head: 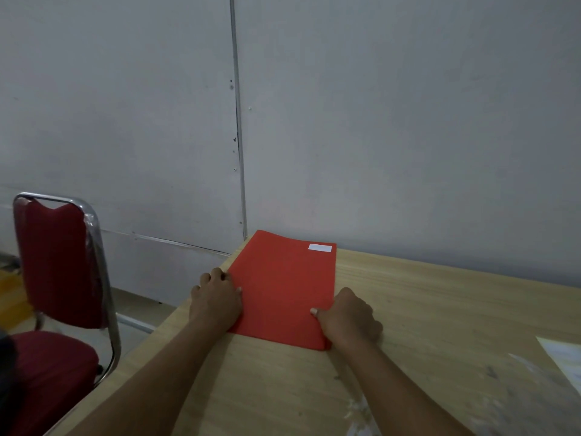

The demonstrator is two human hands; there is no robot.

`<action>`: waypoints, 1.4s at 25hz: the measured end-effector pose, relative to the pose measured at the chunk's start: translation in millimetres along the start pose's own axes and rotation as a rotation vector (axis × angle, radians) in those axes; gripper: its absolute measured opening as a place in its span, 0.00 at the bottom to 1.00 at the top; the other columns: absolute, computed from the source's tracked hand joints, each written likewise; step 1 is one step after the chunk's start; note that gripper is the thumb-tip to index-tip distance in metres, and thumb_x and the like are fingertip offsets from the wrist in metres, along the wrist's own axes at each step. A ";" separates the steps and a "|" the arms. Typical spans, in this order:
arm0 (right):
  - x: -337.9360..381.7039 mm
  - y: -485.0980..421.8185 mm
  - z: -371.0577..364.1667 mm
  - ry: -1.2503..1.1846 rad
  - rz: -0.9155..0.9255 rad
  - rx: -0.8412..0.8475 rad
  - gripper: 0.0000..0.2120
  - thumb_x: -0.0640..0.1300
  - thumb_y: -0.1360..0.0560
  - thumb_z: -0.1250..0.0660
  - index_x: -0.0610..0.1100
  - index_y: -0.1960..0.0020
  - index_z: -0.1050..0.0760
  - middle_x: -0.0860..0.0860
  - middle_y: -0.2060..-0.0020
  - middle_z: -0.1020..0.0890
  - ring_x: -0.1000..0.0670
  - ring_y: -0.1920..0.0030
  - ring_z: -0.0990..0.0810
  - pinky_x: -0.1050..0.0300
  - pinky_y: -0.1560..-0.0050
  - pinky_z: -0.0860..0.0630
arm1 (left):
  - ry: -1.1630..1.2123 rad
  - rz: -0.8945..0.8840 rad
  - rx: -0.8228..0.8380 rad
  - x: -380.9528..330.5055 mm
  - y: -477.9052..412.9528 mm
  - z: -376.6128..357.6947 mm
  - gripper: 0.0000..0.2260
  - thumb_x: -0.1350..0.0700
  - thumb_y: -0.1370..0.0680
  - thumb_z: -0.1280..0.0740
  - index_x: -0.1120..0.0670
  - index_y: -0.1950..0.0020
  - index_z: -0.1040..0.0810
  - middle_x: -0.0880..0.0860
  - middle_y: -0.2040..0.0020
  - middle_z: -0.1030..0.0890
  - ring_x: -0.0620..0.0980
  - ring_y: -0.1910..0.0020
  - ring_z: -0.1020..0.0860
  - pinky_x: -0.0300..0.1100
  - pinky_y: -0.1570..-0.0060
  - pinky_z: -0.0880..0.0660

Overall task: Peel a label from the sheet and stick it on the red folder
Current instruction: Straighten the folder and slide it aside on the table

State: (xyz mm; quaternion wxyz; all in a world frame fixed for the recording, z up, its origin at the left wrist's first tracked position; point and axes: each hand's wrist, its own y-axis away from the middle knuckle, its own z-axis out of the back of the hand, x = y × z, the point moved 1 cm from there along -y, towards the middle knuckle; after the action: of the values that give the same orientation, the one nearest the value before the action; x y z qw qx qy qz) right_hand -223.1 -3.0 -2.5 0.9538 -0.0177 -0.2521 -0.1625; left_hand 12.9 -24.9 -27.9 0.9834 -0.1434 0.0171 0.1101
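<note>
The red folder [283,284] lies flat on the wooden table [440,309], near its far left corner by the wall. A small white label [320,247] is stuck on the folder's far right corner. My left hand [217,298] grips the folder's left edge, thumb on top. My right hand [347,316] grips the near right edge, thumb on the cover. At the right edge of the view lies the white label sheet [564,357], partly cut off.
A red padded chair with a chrome frame [59,278] stands left of the table. A grey panel wall [377,136] rises right behind the table. Whitish scuff marks [358,407] streak the table near my right forearm.
</note>
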 end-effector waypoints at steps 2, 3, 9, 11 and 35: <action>-0.3 -0.7 0.4 -0.013 -0.003 0.010 0.25 0.63 0.29 0.28 0.50 0.39 0.27 0.49 0.41 0.20 0.44 0.37 0.24 0.48 0.40 0.29 | 0.003 0.000 0.004 1.0 -0.3 -0.7 0.22 0.46 0.18 0.46 0.58 0.32 0.28 0.56 0.34 0.29 0.55 0.37 0.29 0.51 0.40 0.29; -0.2 -0.6 0.2 -0.018 -0.004 0.010 0.25 0.63 0.29 0.28 0.50 0.39 0.27 0.49 0.41 0.20 0.44 0.38 0.24 0.48 0.40 0.29 | 0.004 -0.001 0.002 1.1 -0.2 -0.9 0.22 0.46 0.18 0.46 0.58 0.33 0.28 0.56 0.34 0.29 0.55 0.38 0.29 0.51 0.40 0.29; -1.7 -0.3 -3.1 -0.009 0.005 -0.007 0.25 0.64 0.28 0.29 0.50 0.39 0.28 0.50 0.41 0.20 0.44 0.38 0.24 0.47 0.40 0.28 | 0.026 -0.003 -0.004 0.6 -0.4 -0.9 0.21 0.46 0.18 0.45 0.59 0.34 0.27 0.57 0.36 0.27 0.55 0.39 0.29 0.51 0.41 0.29; -1.8 -1.2 -4.3 -0.014 0.005 -0.009 0.24 0.64 0.28 0.29 0.51 0.40 0.28 0.50 0.42 0.20 0.45 0.38 0.24 0.47 0.39 0.28 | 0.034 -0.001 -0.006 0.7 -0.8 -1.2 0.21 0.46 0.18 0.45 0.59 0.34 0.27 0.57 0.36 0.27 0.56 0.39 0.29 0.51 0.41 0.30; -40.5 0.3 -10.5 -0.340 0.217 -0.057 0.16 0.58 0.24 0.33 0.50 0.42 0.27 0.55 0.56 0.20 0.50 0.52 0.20 0.52 0.49 0.23 | 0.198 -0.013 -0.099 -42.7 30.1 22.1 0.24 0.47 0.21 0.41 0.57 0.28 0.30 0.59 0.31 0.29 0.58 0.35 0.28 0.53 0.38 0.28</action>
State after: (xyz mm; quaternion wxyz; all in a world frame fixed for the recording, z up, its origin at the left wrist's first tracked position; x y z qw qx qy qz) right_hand -251.2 8.3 -31.3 0.9085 -0.0989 -0.4015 -0.0605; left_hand -35.3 0.5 -12.3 0.9693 -0.2022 0.1076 0.0896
